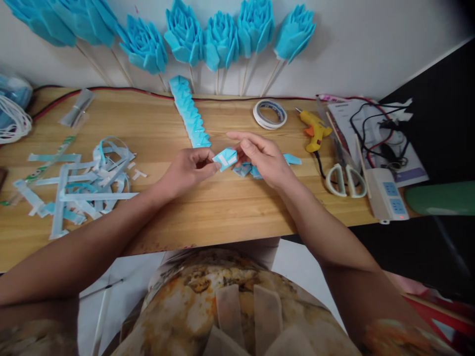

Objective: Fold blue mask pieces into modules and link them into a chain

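Note:
My left hand (189,170) pinches a small folded light-blue piece (225,158) with a white strip of tape on it, held just above the wooden table (222,212). My right hand (261,158) is beside it, fingers stretched out over the piece and touching its right edge. Under my right hand lie a few more small blue folded pieces (291,159). A row of stacked folded blue pieces (189,111) runs from my hands back toward the wall.
Blue paper flowers on sticks (220,39) lean against the wall. A pile of tape backing strips (81,183) lies at the left. At the right are a tape roll (269,113), a yellow glue gun (314,129), scissors (345,180), a power strip (389,194) and cables (382,133).

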